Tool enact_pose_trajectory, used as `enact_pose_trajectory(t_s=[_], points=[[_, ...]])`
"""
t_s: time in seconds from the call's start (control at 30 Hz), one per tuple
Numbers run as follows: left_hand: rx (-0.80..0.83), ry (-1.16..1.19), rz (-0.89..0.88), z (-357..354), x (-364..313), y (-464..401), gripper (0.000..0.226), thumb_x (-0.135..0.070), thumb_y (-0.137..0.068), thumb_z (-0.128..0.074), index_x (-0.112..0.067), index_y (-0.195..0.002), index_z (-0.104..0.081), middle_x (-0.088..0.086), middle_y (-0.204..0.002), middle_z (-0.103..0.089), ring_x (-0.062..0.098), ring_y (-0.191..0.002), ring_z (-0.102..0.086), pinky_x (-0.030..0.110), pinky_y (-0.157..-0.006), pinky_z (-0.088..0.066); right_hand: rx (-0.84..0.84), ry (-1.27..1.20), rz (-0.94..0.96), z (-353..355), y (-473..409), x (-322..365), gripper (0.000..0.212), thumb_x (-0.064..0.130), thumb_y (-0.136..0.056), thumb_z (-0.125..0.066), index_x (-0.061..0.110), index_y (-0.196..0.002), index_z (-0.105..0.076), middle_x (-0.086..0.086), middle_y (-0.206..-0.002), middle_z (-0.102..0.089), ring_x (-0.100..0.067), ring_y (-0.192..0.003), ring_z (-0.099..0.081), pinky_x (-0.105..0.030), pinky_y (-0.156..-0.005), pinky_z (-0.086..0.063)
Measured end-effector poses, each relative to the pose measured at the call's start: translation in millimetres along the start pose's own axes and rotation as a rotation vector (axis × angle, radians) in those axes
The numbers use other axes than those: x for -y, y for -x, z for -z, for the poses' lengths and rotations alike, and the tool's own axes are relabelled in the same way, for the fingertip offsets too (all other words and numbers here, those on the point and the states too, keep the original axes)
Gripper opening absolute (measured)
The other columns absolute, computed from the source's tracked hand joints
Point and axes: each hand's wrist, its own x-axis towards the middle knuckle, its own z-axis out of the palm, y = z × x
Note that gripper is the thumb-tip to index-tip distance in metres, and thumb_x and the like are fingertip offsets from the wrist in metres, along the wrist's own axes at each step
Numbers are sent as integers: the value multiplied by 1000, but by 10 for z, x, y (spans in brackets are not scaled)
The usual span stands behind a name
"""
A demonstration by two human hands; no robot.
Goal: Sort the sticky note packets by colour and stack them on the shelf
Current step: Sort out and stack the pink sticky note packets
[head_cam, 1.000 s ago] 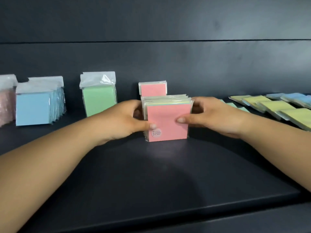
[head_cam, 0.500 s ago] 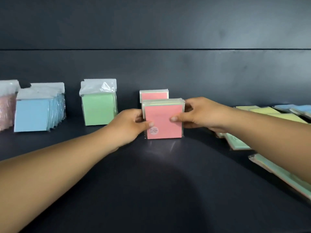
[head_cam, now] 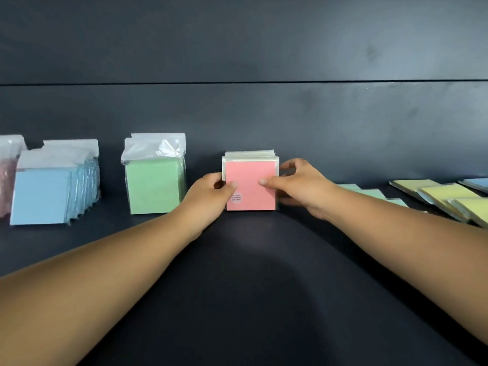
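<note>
Two bare forearms enter from the lower left and lower right corners and converge at frame centre over the dark shelf (head_cam: 250, 299). Left hand (head_cam: 208, 194) grips the left edge of the pink packets (head_cam: 250, 186), thumb laid on the front face just above a small round label. Right hand (head_cam: 298, 188) grips the right edge, thumb on the front, fingers curled round behind. The pink packets stand upright on the shelf at centre frame, several deep, clear wrapper tops showing above the front one; whether the rearmost touches the back wall cannot be told. Left of centre, well apart, green packets (head_cam: 154, 184) stand upright. At the left edge, blue packets (head_cam: 50, 192) stand in a row, with a pale pink bundle (head_cam: 6, 180) cut off by the frame. At right, pale green packets (head_cam: 375, 194) and yellow packets (head_cam: 449, 195) lie flat. Behind everything, the dark back wall (head_cam: 264, 48).
</note>
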Motion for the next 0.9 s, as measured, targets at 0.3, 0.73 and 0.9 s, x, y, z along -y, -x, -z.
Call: enact_pose_trajectory(t_s=[0.3, 0.73, 0.9], points=[[38, 52, 12, -22, 30, -36, 24, -23, -96, -45, -22, -115, -60, 2, -112, -66, 19, -105, -62, 39, -101, -44, 13, 75, 34, -62, -67, -134, 60, 46, -74, -69, 16, -124, -51, -1, -118, -63, -21, -110, -59, -41, -99, -46], [49, -166, -25, -63, 12, -58, 38, -28, -100, -32, -20, -135, -44, 0, -127, -56, 17, -113, -51, 22, -82, -31, 109, 365, 75, -164, 55, -12, 46, 37, -99, -30, 14, -139, -36, -2, -139, -47, -21, -126, -44, -26, -91, -32], [36, -136, 2, -61, -2, -49, 37, -30, -98, -36, -20, -133, -46, 0, -125, -57, 19, -112, -53, 24, -82, -33, 155, 367, 73, -114, 60, 17, 44, 38, -98, -35, 16, -135, -44, -2, -134, -53, -21, -122, -49, -34, -106, -35]])
